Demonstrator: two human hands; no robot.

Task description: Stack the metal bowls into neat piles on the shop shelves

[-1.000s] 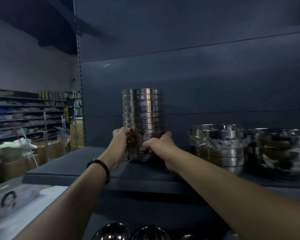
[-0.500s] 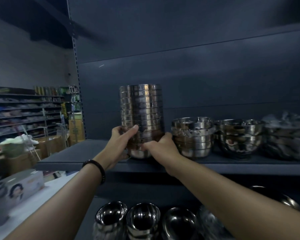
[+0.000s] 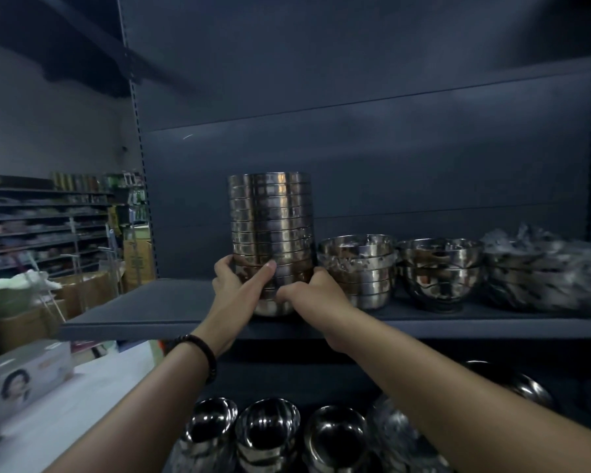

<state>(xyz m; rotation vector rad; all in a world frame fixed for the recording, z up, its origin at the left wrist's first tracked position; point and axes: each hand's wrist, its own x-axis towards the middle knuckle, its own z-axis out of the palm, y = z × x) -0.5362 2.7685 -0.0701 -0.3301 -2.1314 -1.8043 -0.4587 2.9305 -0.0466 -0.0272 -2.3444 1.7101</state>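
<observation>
A tall stack of metal bowls (image 3: 270, 216) stands on the dark grey shelf (image 3: 151, 308), near its middle. My left hand (image 3: 236, 285) grips the stack's lower left side, thumb across the front. My right hand (image 3: 311, 291) holds the lower right side, fingers curled round the bottom bowls. Directly right of the stack sits a shorter pile of bowls (image 3: 357, 268), almost touching it. Further right are a second bowl pile (image 3: 440, 271) and a plastic-wrapped pile (image 3: 539, 268).
On the shelf below stand several more metal bowls and cups (image 3: 267, 431). A white counter with a printed box (image 3: 24, 373) is at lower left. Cardboard boxes (image 3: 137, 257) and stocked shop shelves (image 3: 41, 227) fill the left background. The shelf's left part is bare.
The tall stack has shifted right along the shelf with both hands on it, and now stands right beside the shorter pile. My view has dropped, showing the lower shelf.
</observation>
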